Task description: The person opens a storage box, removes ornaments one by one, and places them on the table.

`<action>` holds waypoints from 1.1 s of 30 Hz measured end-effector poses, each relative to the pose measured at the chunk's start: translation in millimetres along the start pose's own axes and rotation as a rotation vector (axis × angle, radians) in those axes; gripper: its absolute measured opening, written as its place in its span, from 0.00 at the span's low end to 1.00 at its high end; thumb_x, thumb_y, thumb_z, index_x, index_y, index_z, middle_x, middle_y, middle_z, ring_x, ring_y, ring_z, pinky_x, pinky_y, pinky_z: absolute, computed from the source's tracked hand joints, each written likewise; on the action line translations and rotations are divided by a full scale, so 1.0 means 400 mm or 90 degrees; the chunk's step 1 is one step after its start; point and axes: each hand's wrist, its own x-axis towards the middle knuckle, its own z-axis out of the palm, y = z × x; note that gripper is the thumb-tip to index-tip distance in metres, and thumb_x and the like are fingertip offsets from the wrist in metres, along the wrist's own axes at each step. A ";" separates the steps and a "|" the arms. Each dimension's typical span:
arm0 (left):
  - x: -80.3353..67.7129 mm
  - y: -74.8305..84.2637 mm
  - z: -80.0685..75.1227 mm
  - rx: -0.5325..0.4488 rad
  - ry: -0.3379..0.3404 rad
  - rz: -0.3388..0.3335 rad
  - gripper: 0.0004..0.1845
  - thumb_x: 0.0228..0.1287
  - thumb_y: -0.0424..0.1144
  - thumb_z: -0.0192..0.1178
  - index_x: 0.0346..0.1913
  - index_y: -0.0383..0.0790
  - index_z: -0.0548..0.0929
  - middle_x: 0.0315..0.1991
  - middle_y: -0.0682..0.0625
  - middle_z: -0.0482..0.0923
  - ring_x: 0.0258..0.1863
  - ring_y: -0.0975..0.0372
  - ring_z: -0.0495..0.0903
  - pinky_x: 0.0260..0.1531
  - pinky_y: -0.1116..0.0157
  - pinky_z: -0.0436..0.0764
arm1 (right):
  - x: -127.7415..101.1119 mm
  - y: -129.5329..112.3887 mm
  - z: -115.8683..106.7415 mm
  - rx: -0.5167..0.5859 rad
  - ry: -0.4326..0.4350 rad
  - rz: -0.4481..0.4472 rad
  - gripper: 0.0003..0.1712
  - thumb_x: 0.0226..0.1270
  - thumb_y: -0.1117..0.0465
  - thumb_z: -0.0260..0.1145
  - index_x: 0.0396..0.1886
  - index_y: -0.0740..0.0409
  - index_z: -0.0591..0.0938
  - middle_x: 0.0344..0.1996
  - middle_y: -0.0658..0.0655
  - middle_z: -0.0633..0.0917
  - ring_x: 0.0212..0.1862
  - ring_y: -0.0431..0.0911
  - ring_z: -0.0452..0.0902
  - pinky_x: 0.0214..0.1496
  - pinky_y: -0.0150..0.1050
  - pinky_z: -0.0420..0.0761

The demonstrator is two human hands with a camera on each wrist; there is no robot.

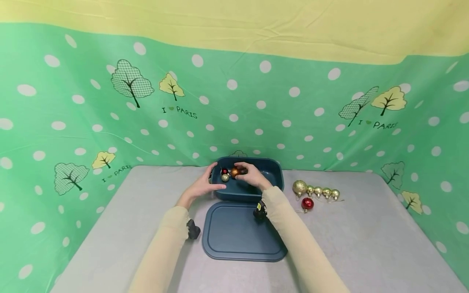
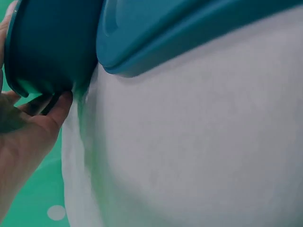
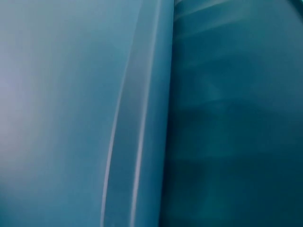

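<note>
In the head view, a dark blue box (image 1: 269,179) stands at the back of the table. My left hand (image 1: 199,186) grips its left end; the left wrist view shows fingers (image 2: 60,108) against the box's wall (image 2: 52,47). Reaching inside, my right hand (image 1: 253,177) holds an orange Christmas ball (image 1: 235,172) between thumb and fingers. Beside that ball, in the box's left part, lie a small red ball (image 1: 224,171) and a small gold ball (image 1: 225,178). The right wrist view shows only blue surfaces, with no hand.
The box's flat blue lid (image 1: 238,232) lies in front of it, under my right forearm. To the right on the grey table (image 1: 366,236) are a larger gold ball (image 1: 299,187), a row of several small gold balls (image 1: 318,191) and a red ball (image 1: 307,204). Green cloth (image 1: 256,114) hangs behind.
</note>
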 end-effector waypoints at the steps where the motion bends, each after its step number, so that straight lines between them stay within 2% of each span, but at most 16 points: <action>1: 0.000 -0.001 0.000 -0.002 -0.002 0.001 0.53 0.58 0.41 0.69 0.78 0.48 0.43 0.76 0.36 0.41 0.73 0.44 0.45 0.68 0.44 0.49 | 0.000 0.001 0.000 -0.003 -0.001 -0.002 0.28 0.65 0.69 0.64 0.65 0.65 0.72 0.57 0.66 0.76 0.55 0.58 0.73 0.56 0.50 0.74; 9: -0.003 -0.008 0.002 -0.016 -0.009 0.006 0.53 0.60 0.45 0.68 0.78 0.50 0.41 0.77 0.40 0.37 0.74 0.47 0.40 0.69 0.45 0.45 | 0.004 0.013 0.000 -0.021 -0.017 -0.024 0.26 0.63 0.70 0.66 0.62 0.67 0.74 0.53 0.65 0.79 0.53 0.56 0.76 0.54 0.48 0.76; 17: -0.004 -0.014 0.008 -0.072 -0.004 0.012 0.49 0.64 0.39 0.64 0.78 0.51 0.43 0.77 0.42 0.39 0.74 0.50 0.40 0.69 0.47 0.43 | 0.003 0.012 -0.004 -0.048 -0.047 -0.066 0.28 0.62 0.71 0.66 0.63 0.66 0.74 0.59 0.65 0.76 0.58 0.57 0.73 0.58 0.51 0.74; 21: -0.003 -0.015 0.008 -0.074 0.002 0.013 0.48 0.64 0.37 0.63 0.78 0.52 0.43 0.77 0.41 0.39 0.74 0.49 0.40 0.69 0.46 0.42 | 0.004 0.011 -0.001 -0.051 -0.053 -0.052 0.23 0.62 0.72 0.65 0.58 0.67 0.77 0.53 0.65 0.79 0.52 0.56 0.77 0.54 0.48 0.77; 26: -0.004 -0.015 0.008 -0.069 0.005 0.007 0.49 0.64 0.40 0.64 0.78 0.52 0.43 0.77 0.42 0.39 0.74 0.49 0.39 0.69 0.46 0.42 | 0.006 0.013 0.003 -0.064 -0.045 -0.044 0.20 0.62 0.73 0.66 0.55 0.65 0.79 0.48 0.63 0.81 0.45 0.53 0.78 0.48 0.45 0.79; 33: -0.007 -0.012 0.010 -0.061 0.004 0.004 0.48 0.66 0.39 0.62 0.78 0.51 0.40 0.77 0.43 0.35 0.74 0.48 0.37 0.69 0.45 0.41 | -0.006 -0.003 -0.001 -0.015 -0.027 -0.048 0.20 0.62 0.73 0.64 0.55 0.67 0.78 0.48 0.64 0.80 0.47 0.56 0.79 0.49 0.46 0.80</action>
